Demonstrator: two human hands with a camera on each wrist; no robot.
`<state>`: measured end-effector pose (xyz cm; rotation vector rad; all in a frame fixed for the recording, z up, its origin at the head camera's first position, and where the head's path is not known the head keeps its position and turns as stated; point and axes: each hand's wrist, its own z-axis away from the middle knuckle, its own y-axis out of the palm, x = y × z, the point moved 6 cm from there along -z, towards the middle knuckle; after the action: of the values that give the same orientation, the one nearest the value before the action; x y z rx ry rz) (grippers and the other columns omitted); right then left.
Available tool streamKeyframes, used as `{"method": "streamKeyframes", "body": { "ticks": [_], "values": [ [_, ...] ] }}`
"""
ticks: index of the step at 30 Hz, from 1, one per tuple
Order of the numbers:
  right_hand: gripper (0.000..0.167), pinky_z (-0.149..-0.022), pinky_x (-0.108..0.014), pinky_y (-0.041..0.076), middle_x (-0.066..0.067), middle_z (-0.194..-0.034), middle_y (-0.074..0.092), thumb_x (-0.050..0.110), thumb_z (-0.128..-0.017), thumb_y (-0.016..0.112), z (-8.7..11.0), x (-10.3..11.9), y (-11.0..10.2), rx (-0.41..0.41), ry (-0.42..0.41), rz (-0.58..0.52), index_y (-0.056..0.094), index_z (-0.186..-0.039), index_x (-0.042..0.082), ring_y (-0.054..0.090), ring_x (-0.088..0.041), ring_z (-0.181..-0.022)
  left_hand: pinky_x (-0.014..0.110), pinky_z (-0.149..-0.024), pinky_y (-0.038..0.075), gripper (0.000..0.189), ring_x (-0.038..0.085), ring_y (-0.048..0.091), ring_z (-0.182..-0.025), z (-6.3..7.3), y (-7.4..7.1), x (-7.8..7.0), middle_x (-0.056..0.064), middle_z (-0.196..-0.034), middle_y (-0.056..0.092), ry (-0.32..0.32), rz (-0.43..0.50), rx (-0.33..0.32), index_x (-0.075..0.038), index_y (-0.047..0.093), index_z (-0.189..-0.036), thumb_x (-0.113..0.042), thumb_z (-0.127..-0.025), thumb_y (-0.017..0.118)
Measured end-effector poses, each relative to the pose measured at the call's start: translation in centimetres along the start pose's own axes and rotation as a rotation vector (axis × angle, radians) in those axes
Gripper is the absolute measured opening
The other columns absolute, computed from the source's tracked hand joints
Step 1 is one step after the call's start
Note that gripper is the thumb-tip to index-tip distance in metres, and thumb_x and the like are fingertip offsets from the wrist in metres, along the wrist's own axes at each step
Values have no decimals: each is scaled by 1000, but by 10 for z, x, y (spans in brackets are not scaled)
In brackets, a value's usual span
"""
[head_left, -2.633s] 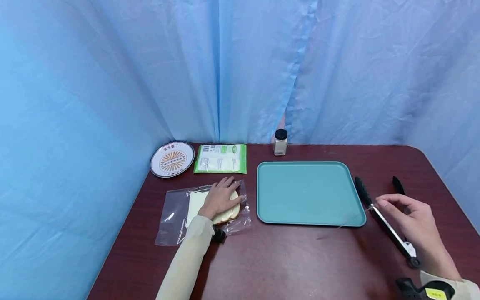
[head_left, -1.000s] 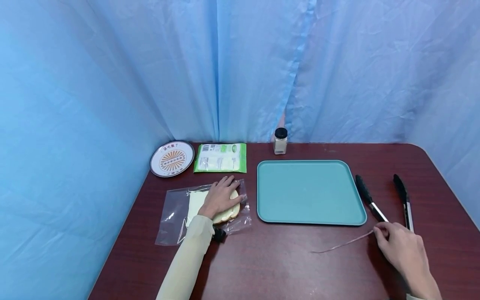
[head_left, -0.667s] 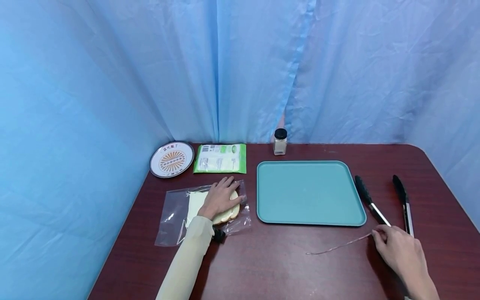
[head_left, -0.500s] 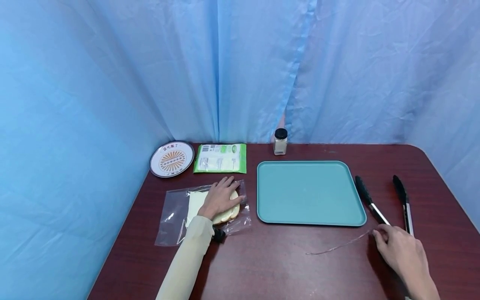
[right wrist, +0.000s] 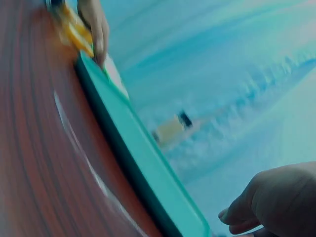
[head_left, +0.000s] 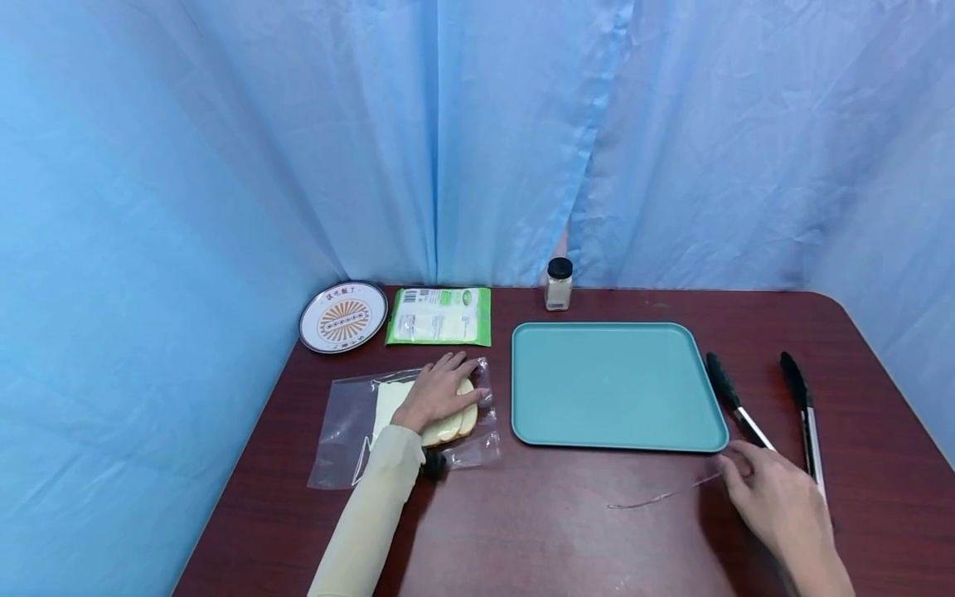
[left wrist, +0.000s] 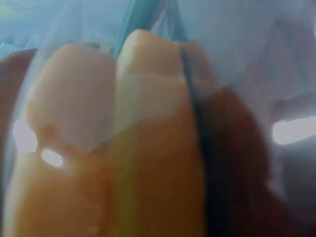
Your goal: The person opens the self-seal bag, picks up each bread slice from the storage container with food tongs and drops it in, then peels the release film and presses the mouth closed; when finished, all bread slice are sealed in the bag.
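Note:
In the head view, my left hand (head_left: 440, 394) rests with spread fingers on sliced bread (head_left: 449, 429) inside a clear plastic bag (head_left: 336, 456). The bread fills the left wrist view, seen close through the film (left wrist: 158, 148). A thin see-through plastic strip (head_left: 642, 504) lies on the table in front of the tray. My right hand (head_left: 776, 493) hovers over the strip's right end, thumb and fingers loosely bent. In the right wrist view the strip (right wrist: 84, 153) runs out of the frame apart from the fingertips (right wrist: 227, 215).
A teal tray (head_left: 619, 385) lies mid-table. To its right are open black-and-steel tongs (head_left: 753, 427), partly behind my right hand. At the back stand a black-lidded jar (head_left: 558, 286), a green-and-white packet (head_left: 438, 317) and a patterned plate (head_left: 343, 317).
My right hand came down from beside the tongs with the strip to the table. Lately it has shifted slightly left while the strip stays put. The left hand has not moved.

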<state>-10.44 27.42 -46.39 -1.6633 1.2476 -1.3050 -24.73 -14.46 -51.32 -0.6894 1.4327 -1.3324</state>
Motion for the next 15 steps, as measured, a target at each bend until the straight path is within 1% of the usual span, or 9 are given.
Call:
{"method": "streamKeyframes", "body": {
  "ticks": [2, 4, 5, 7, 9, 12, 15],
  "values": [
    [25, -62, -59, 51, -25, -88, 72, 12, -82, 77, 4, 17, 2, -15, -38, -50, 73, -102, -2, 68, -43, -74, 63, -122, 29, 68, 36, 30, -153, 0, -3, 0, 14, -162, 37, -3, 37, 7, -18, 44, -152, -58, -97, 52],
    [23, -57, -50, 52, -17, -77, 71, 11, -80, 79, 8, 35, 7, -15, -74, -109, 75, -100, 1, 67, -31, -67, 63, -122, 28, 69, 37, 31, -152, 1, -6, 1, 15, -161, 37, -4, 62, 8, -17, 44, -152, -57, -97, 53],
    [22, -56, -44, 52, -12, -73, 70, 11, -79, 80, 10, 45, 11, -19, -100, -145, 75, -99, 3, 65, -22, -63, 64, -122, 28, 69, 37, 31, -152, 1, -7, 1, 16, -161, 37, -3, 68, 6, -16, 44, -152, -56, -97, 53],
    [20, -52, -30, 47, 3, -65, 65, 11, -78, 82, 14, 63, 19, -11, -140, -217, 77, -97, 8, 56, -4, -57, 64, -122, 28, 69, 38, 31, -152, 1, -10, 1, 16, -161, 38, -1, 75, 2, -15, 44, -152, -55, -97, 53],
    [18, -49, -20, 37, 15, -62, 57, 10, -78, 82, 19, 79, 29, 22, -178, -286, 77, -95, 10, 41, 9, -55, 63, -122, 27, 69, 38, 31, -152, 1, -14, 2, 16, -161, 38, 0, 74, 3, -14, 43, -152, -55, -98, 53],
    [19, -50, -14, 38, 19, -66, 59, 8, -78, 82, 25, 104, 43, 84, -247, -372, 76, -96, 10, 41, 15, -58, 62, -123, 26, 71, 37, 31, -152, 3, -20, 4, 15, -161, 38, -8, 88, 1, -14, 42, -153, -56, -97, 53],
    [20, -53, -13, 42, 16, -74, 63, 7, -78, 81, 32, 129, 52, 136, -342, -420, 75, -97, 11, 46, 14, -62, 60, -124, 25, 71, 35, 32, -152, 6, -28, 9, 15, -161, 37, -20, 113, -6, -15, 41, -154, -56, -98, 53]
  ]
}}
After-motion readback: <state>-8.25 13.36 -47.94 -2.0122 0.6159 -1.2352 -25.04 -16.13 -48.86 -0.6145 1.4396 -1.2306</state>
